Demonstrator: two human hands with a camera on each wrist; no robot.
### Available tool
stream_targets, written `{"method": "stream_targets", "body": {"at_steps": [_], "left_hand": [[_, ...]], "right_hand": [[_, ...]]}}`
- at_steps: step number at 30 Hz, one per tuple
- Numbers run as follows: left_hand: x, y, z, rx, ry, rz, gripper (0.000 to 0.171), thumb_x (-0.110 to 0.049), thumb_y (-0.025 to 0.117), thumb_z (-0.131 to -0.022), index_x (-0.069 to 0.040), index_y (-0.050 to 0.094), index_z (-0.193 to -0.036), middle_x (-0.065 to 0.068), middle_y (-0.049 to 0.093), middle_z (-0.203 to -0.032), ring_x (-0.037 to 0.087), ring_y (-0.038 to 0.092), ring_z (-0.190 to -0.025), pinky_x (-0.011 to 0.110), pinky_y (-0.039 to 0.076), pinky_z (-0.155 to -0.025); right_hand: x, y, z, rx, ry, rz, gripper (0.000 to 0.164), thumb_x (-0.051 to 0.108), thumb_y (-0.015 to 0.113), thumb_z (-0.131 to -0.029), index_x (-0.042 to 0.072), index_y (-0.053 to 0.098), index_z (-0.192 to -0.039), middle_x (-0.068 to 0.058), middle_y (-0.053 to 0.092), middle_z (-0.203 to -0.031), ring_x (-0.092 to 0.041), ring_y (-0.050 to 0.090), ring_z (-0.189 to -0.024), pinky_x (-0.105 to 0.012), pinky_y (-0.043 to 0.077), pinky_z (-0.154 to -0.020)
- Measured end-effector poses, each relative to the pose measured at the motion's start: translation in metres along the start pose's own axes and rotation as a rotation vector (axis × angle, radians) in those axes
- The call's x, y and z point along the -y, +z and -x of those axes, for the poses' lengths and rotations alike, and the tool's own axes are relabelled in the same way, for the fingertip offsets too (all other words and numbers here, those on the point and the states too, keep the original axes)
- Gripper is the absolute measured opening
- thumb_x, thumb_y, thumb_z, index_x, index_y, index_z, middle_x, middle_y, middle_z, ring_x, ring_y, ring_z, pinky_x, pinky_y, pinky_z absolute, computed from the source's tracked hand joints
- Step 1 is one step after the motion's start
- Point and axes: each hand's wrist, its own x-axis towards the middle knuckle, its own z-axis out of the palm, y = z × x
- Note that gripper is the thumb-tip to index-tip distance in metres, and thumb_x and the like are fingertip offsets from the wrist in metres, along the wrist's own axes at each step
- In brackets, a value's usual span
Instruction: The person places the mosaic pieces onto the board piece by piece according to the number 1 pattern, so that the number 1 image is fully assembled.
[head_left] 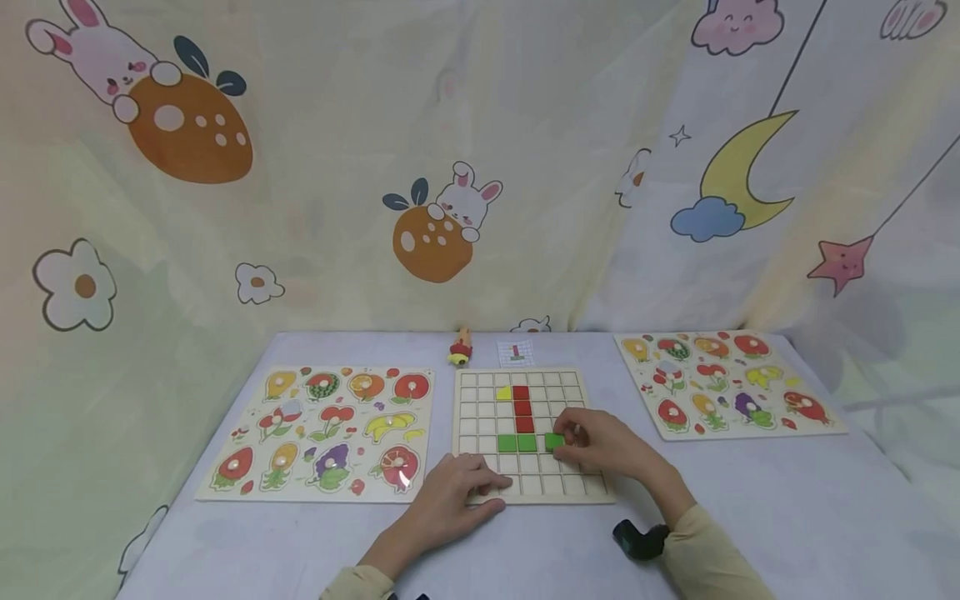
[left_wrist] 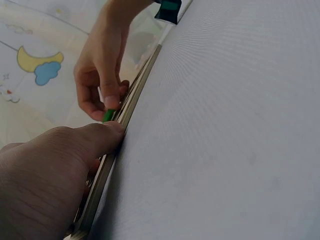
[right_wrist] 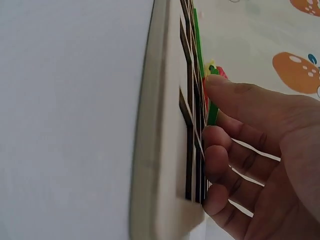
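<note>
A pale wooden grid board (head_left: 477, 490) lies in the middle of the table. My right hand (head_left: 600, 442) pinches a green square tile (head_left: 553, 442) between thumb and fingers at the board's right side. In the right wrist view that tile (right_wrist: 214, 112) is held at the grid, partly hidden by the thumb. Left of it two green tiles (head_left: 517, 443) sit side by side in one row. Above them stands a column of red tiles (head_left: 522, 409), with a yellow piece (head_left: 505, 393) beside its top. My left hand (head_left: 453, 500) rests on the board's front left edge, thumb (left_wrist: 107, 137) against the rim.
Fruit puzzle boards lie on the left (head_left: 322, 492) and the right (head_left: 667, 433). Behind the grid board are a small red and yellow figurine (head_left: 461, 348) and a pattern card (head_left: 516, 353). A black device (head_left: 640, 540) is at the right wrist. A printed curtain (head_left: 330, 217) hangs behind the table.
</note>
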Motion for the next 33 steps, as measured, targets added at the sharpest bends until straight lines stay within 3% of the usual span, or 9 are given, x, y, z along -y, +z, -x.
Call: {"method": "stream_targets", "body": {"at_steps": [6,25,33], "left_hand": [[0.0012,0.0018,-0.0004,-0.018,0.024,-0.012,0.024,-0.036,0.074,-0.080,-0.032,0.071,-0.103,-0.018,0.048,-0.074,-0.005,0.041,-0.072,0.015,0.027,-0.067],[-0.0026,-0.0020,0.0006,0.005,-0.001,-0.004,0.024,-0.036,0.073,-0.080,-0.032,0.071,-0.104,-0.017,0.049,-0.075,-0.004,0.042,-0.074,0.016,0.027,-0.068],[-0.0045,-0.0058,-0.0011,0.021,-0.036,-0.005,0.024,-0.037,0.071,-0.082,-0.033,0.070,-0.106,-0.018,0.050,-0.077,-0.004,0.042,-0.074,0.015,0.028,-0.068]], "right_hand": [[0.0030,0.0050,-0.0043,-0.005,0.021,0.023,0.024,0.031,0.076,-0.078,0.021,0.062,-0.095,0.009,0.052,-0.072,-0.006,0.046,-0.062,-0.020,0.038,-0.055],[0.0075,0.0059,-0.0032,-0.003,0.013,0.022,0.025,0.029,0.075,-0.079,0.019,0.062,-0.098,0.008,0.052,-0.074,-0.007,0.047,-0.064,-0.021,0.038,-0.056],[0.0056,0.0001,-0.0042,0.004,-0.009,-0.021,0.015,0.024,0.067,-0.087,0.019,0.062,-0.100,0.008,0.055,-0.077,-0.008,0.048,-0.067,-0.021,0.040,-0.059]]}}
